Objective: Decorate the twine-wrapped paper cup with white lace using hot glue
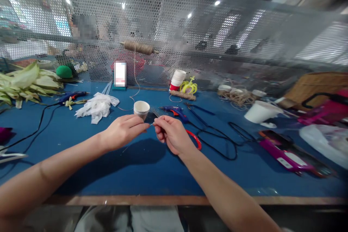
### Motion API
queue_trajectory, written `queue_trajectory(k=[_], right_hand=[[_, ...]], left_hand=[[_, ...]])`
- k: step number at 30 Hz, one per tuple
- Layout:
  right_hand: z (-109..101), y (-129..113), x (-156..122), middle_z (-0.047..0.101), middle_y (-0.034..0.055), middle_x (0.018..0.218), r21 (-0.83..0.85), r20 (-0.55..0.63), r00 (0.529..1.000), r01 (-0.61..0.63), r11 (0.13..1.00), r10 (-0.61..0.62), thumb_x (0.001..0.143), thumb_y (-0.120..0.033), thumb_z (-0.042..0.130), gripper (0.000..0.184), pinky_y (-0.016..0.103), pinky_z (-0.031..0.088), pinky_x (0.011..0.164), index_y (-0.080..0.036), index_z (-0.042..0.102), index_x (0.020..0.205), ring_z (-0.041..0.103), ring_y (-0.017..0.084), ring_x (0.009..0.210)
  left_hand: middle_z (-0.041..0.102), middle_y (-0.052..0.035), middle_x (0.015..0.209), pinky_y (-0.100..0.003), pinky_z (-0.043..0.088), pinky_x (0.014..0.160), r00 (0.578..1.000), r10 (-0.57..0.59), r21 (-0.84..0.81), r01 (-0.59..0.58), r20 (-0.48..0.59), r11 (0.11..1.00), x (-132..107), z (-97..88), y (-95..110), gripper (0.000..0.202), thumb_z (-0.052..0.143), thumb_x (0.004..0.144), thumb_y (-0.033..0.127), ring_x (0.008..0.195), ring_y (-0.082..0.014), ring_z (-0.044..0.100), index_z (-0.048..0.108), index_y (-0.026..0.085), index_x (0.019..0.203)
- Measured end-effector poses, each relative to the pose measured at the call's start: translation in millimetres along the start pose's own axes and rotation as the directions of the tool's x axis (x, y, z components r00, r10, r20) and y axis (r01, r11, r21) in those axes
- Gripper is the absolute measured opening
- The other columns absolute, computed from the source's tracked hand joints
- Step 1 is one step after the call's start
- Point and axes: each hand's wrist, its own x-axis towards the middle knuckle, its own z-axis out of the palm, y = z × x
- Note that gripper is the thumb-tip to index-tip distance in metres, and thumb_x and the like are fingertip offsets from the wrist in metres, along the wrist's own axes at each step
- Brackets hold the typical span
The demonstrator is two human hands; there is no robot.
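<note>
My left hand [123, 130] and my right hand [172, 135] meet above the blue table [141, 166], fingertips pinched together on a thin, small piece between them that is too fine to name. Both hands hover just in front of a small white paper cup [141, 109]. A thin twine strand [135, 76] hangs from a spool [139, 47] on the mesh wall down toward the cup. Red-handled scissors [195, 139] lie partly hidden under my right hand.
A blue glue gun [174, 111] with black cable [217, 141], white lace [95, 106], green leaves [27, 81], a stack of cups [178, 79], a tipped white cup [259, 112], pink tools [285, 154] and a woven basket [315, 87] lie around. A perforated metal screen [190, 32] closes the back.
</note>
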Motion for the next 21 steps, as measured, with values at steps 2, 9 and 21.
queue_trajectory(k=[2, 9, 21], right_hand=[[1, 0, -1, 0.049, -0.0061, 0.042, 0.003, -0.003, 1.000, 0.021, 1.000, -0.021, 0.064, -0.032, 0.062, 0.020, 0.016, 0.026, 0.031, -0.016, 0.052, 0.056, 0.040, 0.004, 0.032], [0, 3, -6, 0.052, -0.0042, 0.049, -0.108, -0.002, 0.968, 0.248, 0.963, -0.250, 0.071, -0.035, 0.059, 0.021, 0.018, 0.033, 0.035, -0.017, 0.055, 0.061, 0.044, 0.006, 0.038], [-14, -3, 13, 0.048, -0.0055, 0.043, -0.016, -0.196, 0.970, 0.143, 0.990, -0.144, 0.063, -0.028, 0.062, 0.018, 0.017, 0.027, 0.033, -0.016, 0.052, 0.054, 0.039, 0.004, 0.034]], left_hand=[[0.064, -0.0070, 0.072, -0.022, 0.049, 0.059, 0.997, -0.070, -0.056, 0.067, -0.045, 0.996, -1, 2.8, 2, 0.016, 0.048, 0.083, 0.016, 0.063, -0.0111, 0.057, 0.062, 0.010, 0.087], [0.059, -0.0019, 0.060, -0.020, 0.041, 0.047, 0.661, -0.694, -0.666, 0.657, 0.283, 0.354, 4, 8.3, 14, 0.017, 0.061, 0.073, 0.029, 0.050, -0.0073, 0.049, 0.063, 0.012, 0.072], [0.058, -0.0115, 0.099, -0.034, 0.045, 0.075, 0.875, -0.474, -0.296, 0.428, -0.099, 0.854, -1, -6.9, -8, 0.025, 0.054, 0.077, 0.017, 0.088, -0.0176, 0.052, 0.055, 0.014, 0.102]])
